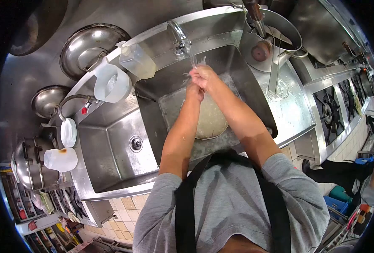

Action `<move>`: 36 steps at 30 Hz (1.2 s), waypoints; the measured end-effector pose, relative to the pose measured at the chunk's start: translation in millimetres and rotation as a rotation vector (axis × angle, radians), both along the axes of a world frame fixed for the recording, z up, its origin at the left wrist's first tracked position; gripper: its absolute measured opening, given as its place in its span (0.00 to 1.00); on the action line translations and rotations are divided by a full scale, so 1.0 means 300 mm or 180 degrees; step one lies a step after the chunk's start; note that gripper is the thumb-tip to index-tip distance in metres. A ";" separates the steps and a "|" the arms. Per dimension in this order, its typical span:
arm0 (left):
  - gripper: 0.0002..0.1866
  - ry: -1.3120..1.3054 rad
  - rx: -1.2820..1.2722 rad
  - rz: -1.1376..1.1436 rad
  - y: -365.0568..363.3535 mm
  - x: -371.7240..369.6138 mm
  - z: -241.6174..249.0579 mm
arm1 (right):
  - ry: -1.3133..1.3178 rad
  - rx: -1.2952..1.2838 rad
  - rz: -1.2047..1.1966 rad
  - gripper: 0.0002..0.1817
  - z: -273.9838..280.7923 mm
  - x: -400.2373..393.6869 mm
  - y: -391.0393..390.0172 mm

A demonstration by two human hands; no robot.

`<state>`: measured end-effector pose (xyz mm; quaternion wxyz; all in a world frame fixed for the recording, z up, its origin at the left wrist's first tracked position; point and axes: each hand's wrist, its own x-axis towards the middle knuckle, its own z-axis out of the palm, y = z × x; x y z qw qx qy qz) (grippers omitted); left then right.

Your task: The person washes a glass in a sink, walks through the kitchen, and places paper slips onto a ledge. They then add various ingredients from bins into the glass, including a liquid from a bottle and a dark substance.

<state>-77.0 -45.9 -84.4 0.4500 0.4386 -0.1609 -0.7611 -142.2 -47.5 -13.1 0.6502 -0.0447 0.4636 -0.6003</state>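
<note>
Running water from the chrome faucet [177, 31] pours onto my hands over the large sink basin [260, 103]. My right hand [204, 77] is closed, its curled fingers pressed against my left hand under the stream. Just below it, my left hand [195, 90] is also closed, and its fingers are partly hidden by the right. Between them no object shows. Beneath my forearms, a wide round bowl [212, 126] full of cloudy liquid sits in shallow water in the basin.
Left is a second basin [121, 145] with a drain. A soap jug [137, 61] and a white plastic container [113, 84] stand on the ledge. At right, a metal pot [260, 52] holds utensils, near stove burners [328, 111]. Another person's dark-clad leg [338, 172] shows at far right.
</note>
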 end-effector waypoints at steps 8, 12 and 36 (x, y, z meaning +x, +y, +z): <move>0.18 0.0357 -0.0208 -0.0050 0.013 -0.004 -0.025 | 0.0029 -0.0225 0.1156 0.14 0.033 -0.033 0.001; 0.14 0.0754 -0.0521 -0.0274 0.020 -0.012 -0.021 | 0.1618 -0.0607 0.1423 0.14 0.046 0.026 0.028; 0.33 -0.5302 -0.4224 -0.1024 -0.235 -0.046 0.050 | 0.5255 -0.0876 0.1382 0.14 -0.195 -0.202 0.417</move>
